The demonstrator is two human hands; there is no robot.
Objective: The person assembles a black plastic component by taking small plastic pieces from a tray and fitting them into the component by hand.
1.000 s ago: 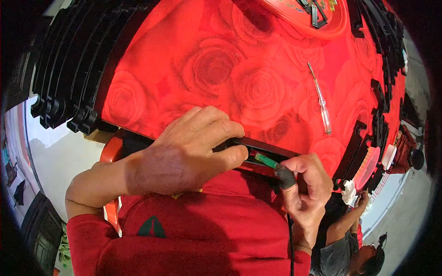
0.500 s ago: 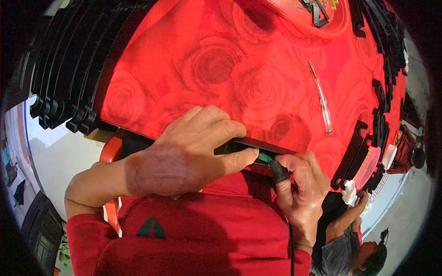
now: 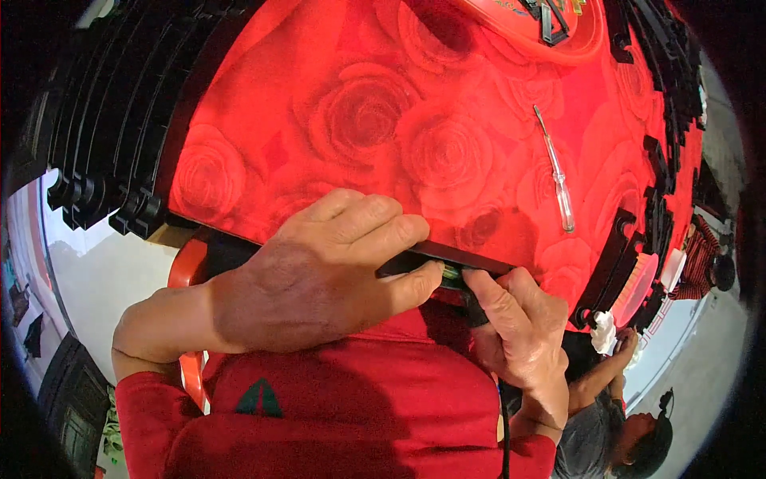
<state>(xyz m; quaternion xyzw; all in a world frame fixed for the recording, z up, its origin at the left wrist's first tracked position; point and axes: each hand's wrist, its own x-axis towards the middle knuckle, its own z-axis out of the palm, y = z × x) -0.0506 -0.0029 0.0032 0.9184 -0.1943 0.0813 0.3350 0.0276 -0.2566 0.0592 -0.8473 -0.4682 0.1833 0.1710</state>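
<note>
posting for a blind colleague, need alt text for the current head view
A left hand and a right hand work at a long black part by the near edge of a red rose-patterned table, a small green piece between their fingertips. A clear-handled screwdriver lies to the right.

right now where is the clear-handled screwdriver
In the head view, the screwdriver lies right of centre on the red rose-patterned cloth, between the right hand and the red tray at the top.
</note>
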